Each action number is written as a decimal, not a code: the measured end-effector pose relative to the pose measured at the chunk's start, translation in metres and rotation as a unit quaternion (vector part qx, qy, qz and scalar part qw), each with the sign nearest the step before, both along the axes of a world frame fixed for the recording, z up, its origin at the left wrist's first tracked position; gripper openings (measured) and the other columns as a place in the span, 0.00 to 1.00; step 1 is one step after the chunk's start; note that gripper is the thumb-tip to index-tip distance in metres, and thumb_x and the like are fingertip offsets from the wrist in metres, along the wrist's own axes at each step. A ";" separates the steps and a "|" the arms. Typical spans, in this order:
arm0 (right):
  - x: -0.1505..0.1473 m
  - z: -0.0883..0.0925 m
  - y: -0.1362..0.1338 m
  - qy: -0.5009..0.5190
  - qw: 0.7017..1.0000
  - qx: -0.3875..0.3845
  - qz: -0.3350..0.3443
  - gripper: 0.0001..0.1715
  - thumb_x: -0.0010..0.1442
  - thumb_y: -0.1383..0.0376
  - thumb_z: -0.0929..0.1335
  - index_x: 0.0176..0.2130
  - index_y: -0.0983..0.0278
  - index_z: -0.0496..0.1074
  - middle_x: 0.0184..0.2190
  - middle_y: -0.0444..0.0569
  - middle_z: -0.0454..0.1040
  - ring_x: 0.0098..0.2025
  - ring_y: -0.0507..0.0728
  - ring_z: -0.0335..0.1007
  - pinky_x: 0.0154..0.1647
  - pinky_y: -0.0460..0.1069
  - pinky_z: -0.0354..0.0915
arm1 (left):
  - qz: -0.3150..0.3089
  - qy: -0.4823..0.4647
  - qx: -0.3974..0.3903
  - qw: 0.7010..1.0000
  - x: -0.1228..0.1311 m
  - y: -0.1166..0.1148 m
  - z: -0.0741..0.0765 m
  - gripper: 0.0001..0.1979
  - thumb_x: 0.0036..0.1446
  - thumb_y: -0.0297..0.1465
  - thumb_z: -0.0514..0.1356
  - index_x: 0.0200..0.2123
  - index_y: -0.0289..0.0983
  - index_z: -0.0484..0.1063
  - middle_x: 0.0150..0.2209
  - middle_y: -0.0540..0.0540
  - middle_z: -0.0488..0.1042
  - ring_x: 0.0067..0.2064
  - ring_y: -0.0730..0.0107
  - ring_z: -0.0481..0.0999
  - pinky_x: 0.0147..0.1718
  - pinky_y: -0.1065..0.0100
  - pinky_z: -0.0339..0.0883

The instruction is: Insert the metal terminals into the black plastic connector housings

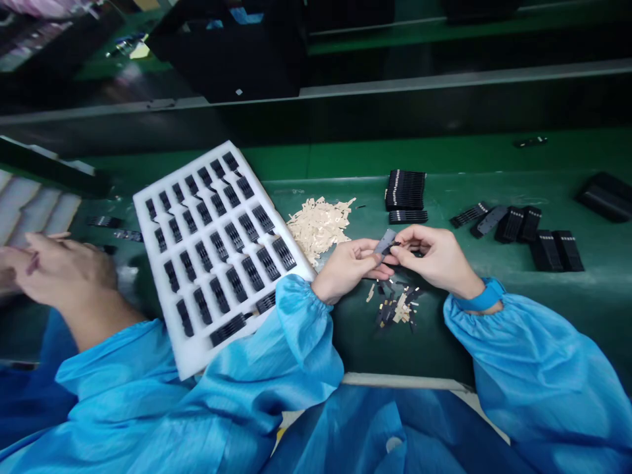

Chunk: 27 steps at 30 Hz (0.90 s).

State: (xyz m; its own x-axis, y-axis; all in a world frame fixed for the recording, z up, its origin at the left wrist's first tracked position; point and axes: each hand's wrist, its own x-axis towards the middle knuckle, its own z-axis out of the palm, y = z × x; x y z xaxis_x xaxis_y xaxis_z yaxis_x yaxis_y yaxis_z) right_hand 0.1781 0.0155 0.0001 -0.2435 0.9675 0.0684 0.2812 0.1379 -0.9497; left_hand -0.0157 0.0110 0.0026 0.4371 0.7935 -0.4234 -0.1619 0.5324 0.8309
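My left hand [348, 266] and my right hand [434, 257] meet above the green bench, both pinching one small dark grey flat part [384, 242] between their fingertips. Below them lies a little heap of black parts and tan paper bits [395, 308]. To the left, a white foam tray [162, 197] holds rows of several small black parts in its slots. Both my arms are in blue sleeves.
A pile of tan peeled strips [318, 224] lies behind my left hand. Stacks of black parts [405, 191] sit further back, with more black pieces [523, 227] to the right. Another person's hand [59, 270] in a blue sleeve works at the far left.
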 end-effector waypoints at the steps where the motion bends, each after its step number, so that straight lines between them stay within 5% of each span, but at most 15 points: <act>1: 0.001 0.001 0.000 0.000 1.000 -0.002 0.004 0.10 0.57 0.60 0.74 0.32 0.63 0.74 0.27 0.46 0.76 0.28 0.53 0.73 0.30 0.48 0.73 | -0.002 0.002 -0.002 1.000 0.000 0.000 0.001 0.13 0.58 0.31 0.68 0.45 0.30 0.76 0.38 0.39 0.83 0.33 0.72 0.83 0.38 0.70 0.78; 19: 0.003 0.011 -0.002 -0.035 0.999 0.032 0.010 0.09 0.59 0.60 0.73 0.31 0.62 0.72 0.26 0.46 0.75 0.27 0.52 0.70 0.29 0.47 0.70 | -0.004 0.007 0.020 1.000 0.001 -0.001 0.007 0.11 0.59 0.24 0.63 0.46 0.29 0.77 0.37 0.41 0.83 0.29 0.75 0.81 0.32 0.74 0.78; 27: 0.002 0.011 -0.003 -0.036 0.999 0.034 0.003 0.09 0.59 0.60 0.73 0.32 0.61 0.73 0.27 0.45 0.75 0.27 0.52 0.70 0.29 0.47 0.71 | -0.007 0.000 0.031 0.999 0.001 -0.002 0.006 0.12 0.58 0.28 0.66 0.45 0.31 0.77 0.39 0.40 0.83 0.30 0.74 0.81 0.32 0.73 0.78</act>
